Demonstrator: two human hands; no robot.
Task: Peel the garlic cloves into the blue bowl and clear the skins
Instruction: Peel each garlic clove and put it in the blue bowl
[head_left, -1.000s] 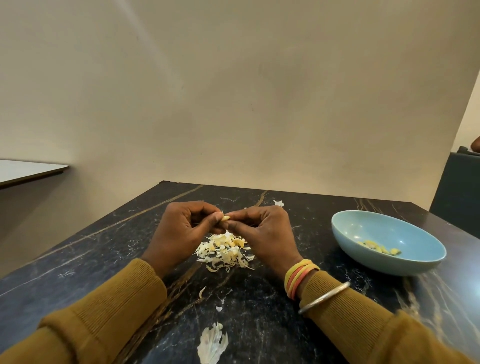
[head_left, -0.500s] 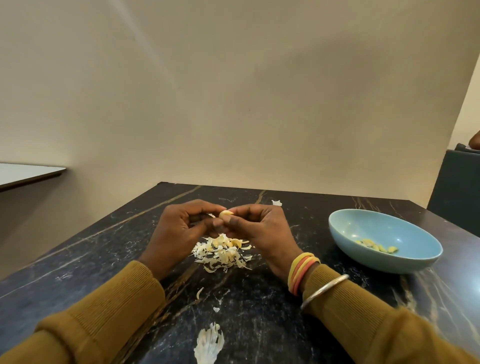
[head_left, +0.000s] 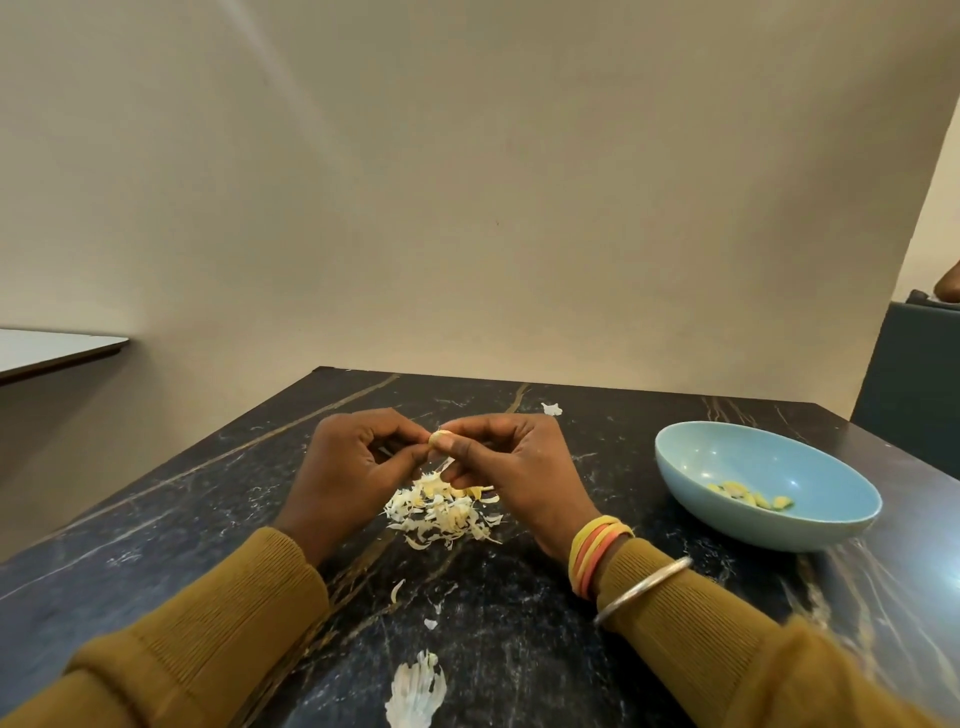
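I'm mid-peel: the fingers of my left hand (head_left: 353, 467) and right hand (head_left: 514, 470) are clamped on one garlic clove (head_left: 438, 440), well left of the blue bowl (head_left: 779, 530), above the skin pile (head_left: 441, 514). Next, I judge, I strip the remaining skin and carry the clove right into the bowl.

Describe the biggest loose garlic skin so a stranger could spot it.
On the dark marble table, look closest to the person, midway across. The skin lies alone there, a broad white fan, larger than any flake near the pile.

I saw papery, matt garlic skins (head_left: 441, 512) beneath the fingers (head_left: 470, 441) on a glossy stone tabletop (head_left: 519, 649); right of them, the blue bowl (head_left: 691, 467) looked smooth.
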